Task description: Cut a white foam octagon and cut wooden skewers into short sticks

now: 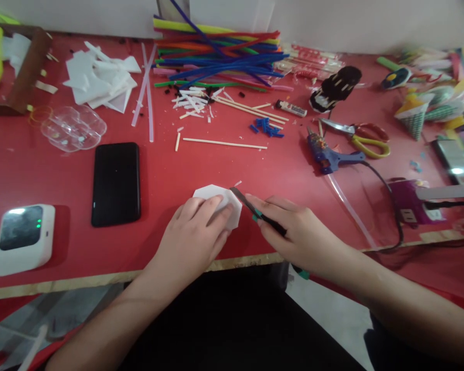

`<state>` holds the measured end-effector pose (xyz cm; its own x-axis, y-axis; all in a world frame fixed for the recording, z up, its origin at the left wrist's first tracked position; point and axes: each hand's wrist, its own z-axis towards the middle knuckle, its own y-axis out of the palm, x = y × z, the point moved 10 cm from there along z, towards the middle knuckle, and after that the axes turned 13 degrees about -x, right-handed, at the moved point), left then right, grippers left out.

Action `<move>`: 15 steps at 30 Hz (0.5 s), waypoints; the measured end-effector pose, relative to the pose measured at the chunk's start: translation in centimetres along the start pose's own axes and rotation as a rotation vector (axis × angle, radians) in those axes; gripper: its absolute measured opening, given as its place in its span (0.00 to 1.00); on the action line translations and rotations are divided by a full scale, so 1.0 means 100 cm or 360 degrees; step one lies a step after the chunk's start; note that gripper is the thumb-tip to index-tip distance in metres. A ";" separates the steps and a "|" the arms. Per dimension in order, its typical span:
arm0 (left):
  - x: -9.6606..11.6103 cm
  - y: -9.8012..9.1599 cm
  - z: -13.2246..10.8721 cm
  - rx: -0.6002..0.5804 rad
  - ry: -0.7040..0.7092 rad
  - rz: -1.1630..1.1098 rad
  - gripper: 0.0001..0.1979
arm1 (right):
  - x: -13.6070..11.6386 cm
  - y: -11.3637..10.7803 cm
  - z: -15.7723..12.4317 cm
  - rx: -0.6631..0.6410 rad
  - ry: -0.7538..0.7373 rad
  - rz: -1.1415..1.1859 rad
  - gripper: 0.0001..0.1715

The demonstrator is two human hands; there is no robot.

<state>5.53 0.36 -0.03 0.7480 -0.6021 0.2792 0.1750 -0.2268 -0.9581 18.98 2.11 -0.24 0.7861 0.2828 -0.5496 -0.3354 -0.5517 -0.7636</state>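
A small white piece of board [235, 210] with straight-cut corners lies flat near the table's front edge. My left hand [197, 224] rests over it, fingers bent and pressing it down; part of the board is hidden beneath them. In my right hand [294, 224] is a box cutter [243, 200] with a black and green handle, the fingers closed around it. Its dark blade touches or nearly touches the board's upper right edge. A tiny white sliver [237, 183] sits by the blade tip.
A thin wooden stick [224, 144] lies beyond the board, before white scraps [191, 103] and blue bits [268, 127]. A glue gun [328, 154] and scissors [365, 138] are to the right. On the left are a black phone [116, 184] and a white device [25, 239]. Pipe cleaners [220, 56] line the back.
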 end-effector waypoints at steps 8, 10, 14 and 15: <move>0.002 -0.002 0.001 0.0096 0.0020 0.0008 0.20 | -0.002 0.001 0.001 -0.0036 -0.0059 -0.0067 0.30; 0.004 -0.003 0.002 0.0128 0.0035 0.0011 0.21 | -0.002 0.001 0.001 -0.0061 -0.0046 -0.0107 0.29; 0.004 -0.005 0.005 0.0159 0.0017 0.0029 0.22 | -0.004 0.003 0.002 -0.0107 -0.0021 -0.0189 0.30; 0.004 -0.005 0.005 0.0163 0.0013 0.0038 0.22 | -0.005 0.003 0.002 -0.0110 -0.0014 -0.0217 0.30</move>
<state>6.05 0.66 0.53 0.7474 -0.6129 0.2565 0.2224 -0.1330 -0.9658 18.39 1.99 -0.23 0.8171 0.3657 -0.4456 -0.1890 -0.5603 -0.8064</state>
